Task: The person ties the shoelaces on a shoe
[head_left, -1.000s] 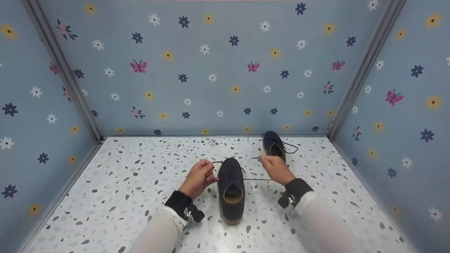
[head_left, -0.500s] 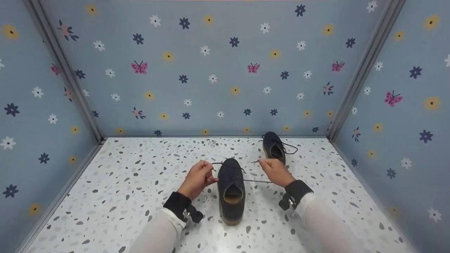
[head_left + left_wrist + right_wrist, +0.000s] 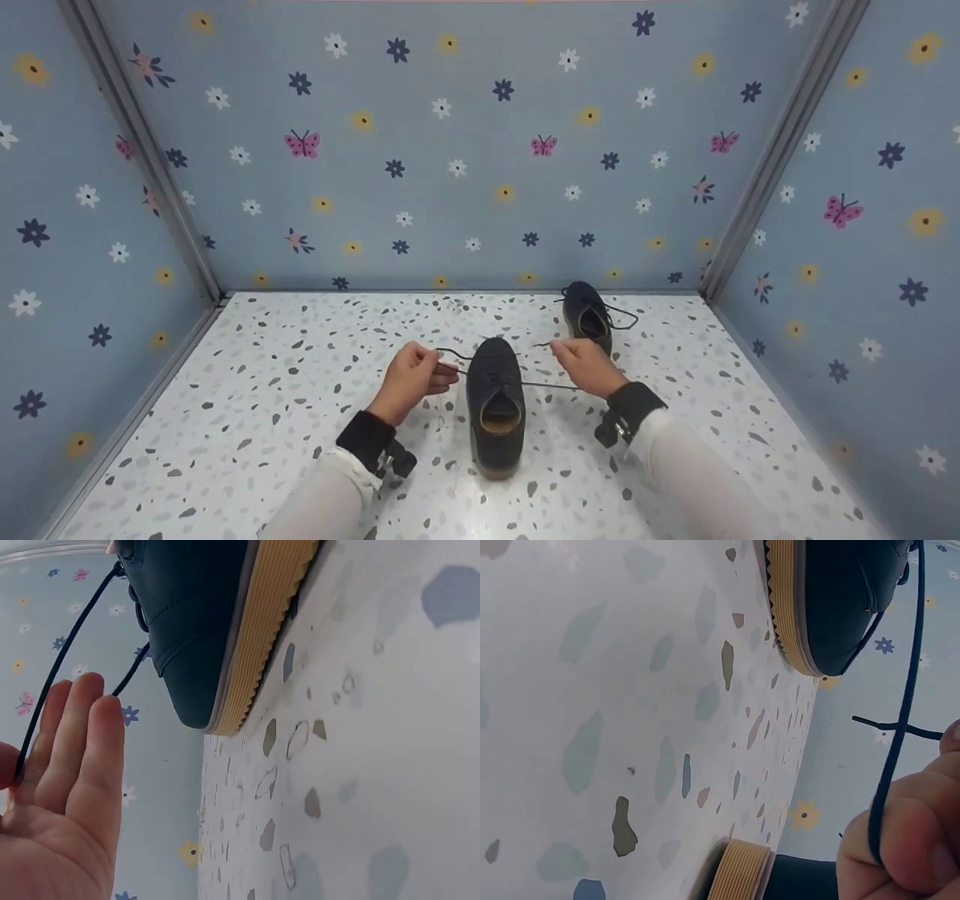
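Observation:
A dark navy lace-up shoe (image 3: pixel 495 361) with a tan ribbed sole stands on the floor between my hands, toe away from me. My left hand (image 3: pixel 412 384) pinches one shoelace (image 3: pixel 66 645) between thumb and forefinger, left of the toe. Its other fingers extend toward the shoe, as the left wrist view shows. On the other side, my right hand (image 3: pixel 590 367) grips the opposite lace (image 3: pixel 908 694), drawn out sideways from the shoe. That lace runs around a curled finger, and its tip (image 3: pixel 870 721) sticks out beyond the hand.
A matching shoe (image 3: pixel 581 298) stands behind my right hand near the back wall, its lace looped out on the right. Blue panels (image 3: pixel 465 135) with flowers and butterflies enclose the speckled white floor (image 3: pixel 300 420) at the back and both sides.
My left hand has shifted left, away from the shoe, with the lace still pinched; its lower fingers have straightened. The right hand is a touch lower than a second ago and still holds its lace.

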Demonstrator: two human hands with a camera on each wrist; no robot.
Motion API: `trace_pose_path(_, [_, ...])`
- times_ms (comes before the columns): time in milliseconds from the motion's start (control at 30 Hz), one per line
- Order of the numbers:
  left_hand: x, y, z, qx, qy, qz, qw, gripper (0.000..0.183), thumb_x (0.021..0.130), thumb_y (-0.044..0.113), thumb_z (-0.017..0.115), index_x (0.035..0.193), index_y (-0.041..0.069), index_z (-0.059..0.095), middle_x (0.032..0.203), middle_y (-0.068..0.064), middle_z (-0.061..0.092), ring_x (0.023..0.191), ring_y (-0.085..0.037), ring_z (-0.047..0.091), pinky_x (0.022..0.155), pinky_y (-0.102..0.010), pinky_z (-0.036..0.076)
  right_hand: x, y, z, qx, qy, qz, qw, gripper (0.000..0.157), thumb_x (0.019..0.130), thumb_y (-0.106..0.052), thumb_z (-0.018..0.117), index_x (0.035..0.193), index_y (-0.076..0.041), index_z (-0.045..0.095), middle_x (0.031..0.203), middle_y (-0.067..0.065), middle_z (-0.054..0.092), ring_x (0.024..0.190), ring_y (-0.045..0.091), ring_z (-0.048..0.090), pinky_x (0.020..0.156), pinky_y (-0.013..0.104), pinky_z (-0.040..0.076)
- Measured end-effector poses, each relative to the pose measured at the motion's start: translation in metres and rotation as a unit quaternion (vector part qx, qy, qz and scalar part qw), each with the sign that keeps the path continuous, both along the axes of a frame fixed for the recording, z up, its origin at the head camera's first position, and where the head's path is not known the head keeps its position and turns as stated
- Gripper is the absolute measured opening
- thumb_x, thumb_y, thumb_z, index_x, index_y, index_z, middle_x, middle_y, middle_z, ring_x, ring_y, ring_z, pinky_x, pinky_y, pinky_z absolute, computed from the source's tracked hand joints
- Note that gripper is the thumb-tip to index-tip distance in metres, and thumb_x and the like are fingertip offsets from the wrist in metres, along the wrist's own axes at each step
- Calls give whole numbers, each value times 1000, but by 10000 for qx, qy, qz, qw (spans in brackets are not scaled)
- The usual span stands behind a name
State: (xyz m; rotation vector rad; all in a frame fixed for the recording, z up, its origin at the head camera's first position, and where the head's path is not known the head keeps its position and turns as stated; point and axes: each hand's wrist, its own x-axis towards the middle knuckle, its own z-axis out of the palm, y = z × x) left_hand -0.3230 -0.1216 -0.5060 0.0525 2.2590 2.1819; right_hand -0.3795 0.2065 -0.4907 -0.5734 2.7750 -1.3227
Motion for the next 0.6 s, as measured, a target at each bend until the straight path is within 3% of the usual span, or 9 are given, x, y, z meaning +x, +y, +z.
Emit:
trace_pose_path(200, [4,-1,8,-1187,-14,817,9896,8,93,11,58,88,6,58,89,-13,80,69,-16,77,61,-27,61,1,-2,2,-40,-44,-10,10000,49,112,-31,48,66,-15,50,60,-6,45,51,11,39,57,29,35])
trace_pose_path(333, [7,-3,12,-2235,139,1100,9684,8,86,13,63,79,10,60,74,-6,77,62,-13,73,56,-26,51,0,-2,0,14,-60,-22,10000,49,112,-33,48,67,-14,52,60,-5,45,52,11,39,58,29,35])
trace_pose_path(467, [11,-3,16,-3030,247,1191,9452,11,82,16,64,73,14,59,63,1,73,56,-13,68,55,-29,42,-1,-1,0,55,4,-2,10000,49,112,-33,48,67,-13,54,62,-5,45,54,13,37,60,29,35])
trace_pose_path(600, [11,-1,15,-3386,279,1063,9345,11,82,17,64,72,15,59,59,4,70,53,-14,65,54,-29,40,-1,-1,0,66,57,24,10000,49,112,-33,49,68,-12,55,63,-6,46,56,13,37,61,30,36])
